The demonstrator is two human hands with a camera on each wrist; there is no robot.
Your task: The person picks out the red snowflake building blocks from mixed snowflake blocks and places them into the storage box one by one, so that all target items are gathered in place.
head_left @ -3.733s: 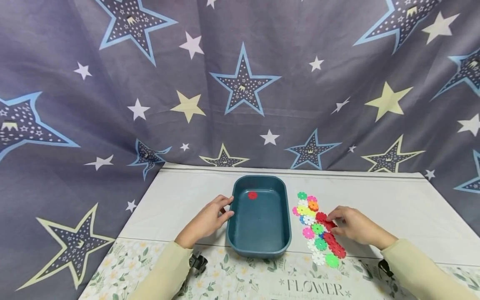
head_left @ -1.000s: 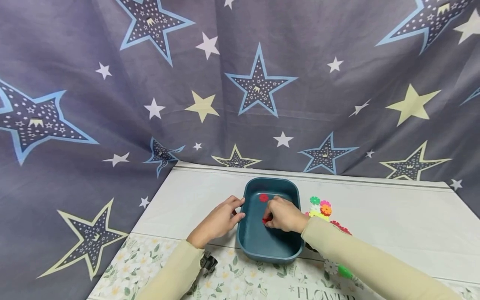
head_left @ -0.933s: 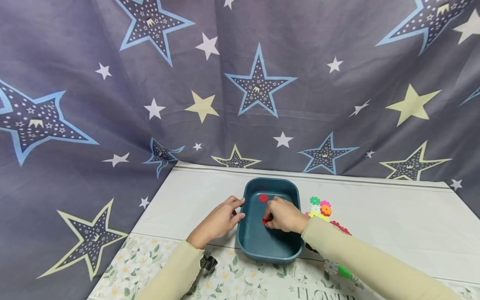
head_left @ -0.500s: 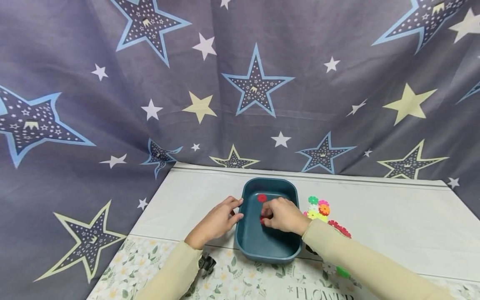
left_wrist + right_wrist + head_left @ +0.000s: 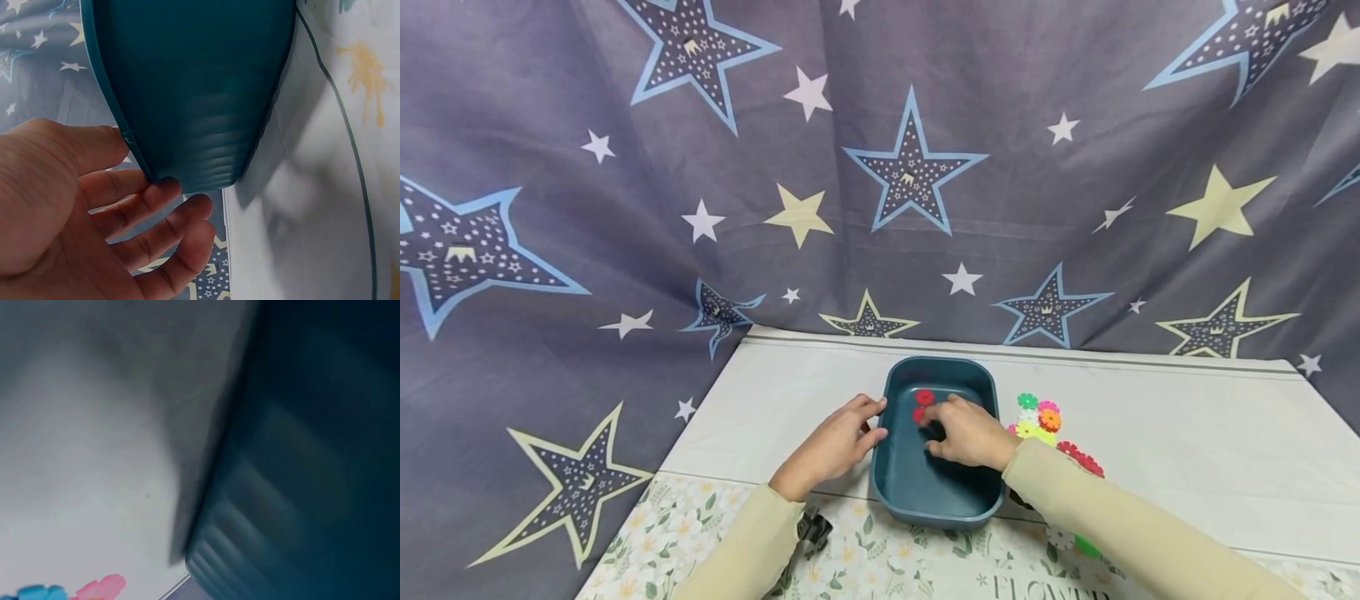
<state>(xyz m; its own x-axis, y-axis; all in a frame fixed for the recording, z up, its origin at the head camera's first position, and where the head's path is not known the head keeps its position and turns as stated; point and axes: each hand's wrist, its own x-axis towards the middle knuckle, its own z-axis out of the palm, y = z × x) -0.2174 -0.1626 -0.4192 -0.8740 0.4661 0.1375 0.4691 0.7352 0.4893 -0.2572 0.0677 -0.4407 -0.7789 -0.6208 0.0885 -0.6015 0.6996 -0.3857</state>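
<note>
A dark teal plastic bin (image 5: 917,492) stands on the covered table. On its floor lie a red flower-shaped plastic disc (image 5: 925,397) and, just in front, a second red disc (image 5: 919,415). My right hand (image 5: 966,433) is inside the bin, its index fingertip at the second disc and its thumb held apart. My left hand (image 5: 835,442) rests its fingertips and thumb on the bin's left rim; in the left wrist view, the left hand (image 5: 125,212) has loosely bent fingers at the bin's wall (image 5: 194,94). The right wrist view shows the bin's outer wall (image 5: 312,456), with the right fingers hidden.
Right of the bin lies a pile of flower discs, including an orange disc (image 5: 1048,420), a green disc (image 5: 1027,401) and several red discs (image 5: 1081,458), partly hidden by my right sleeve (image 5: 1120,508). A star-patterned curtain (image 5: 880,250) hangs behind the table.
My right hand has moved left from the pile into the bin with a red disc and let it go beside the first one. Its thumb and index finger have parted. My left hand keeps its place.
</note>
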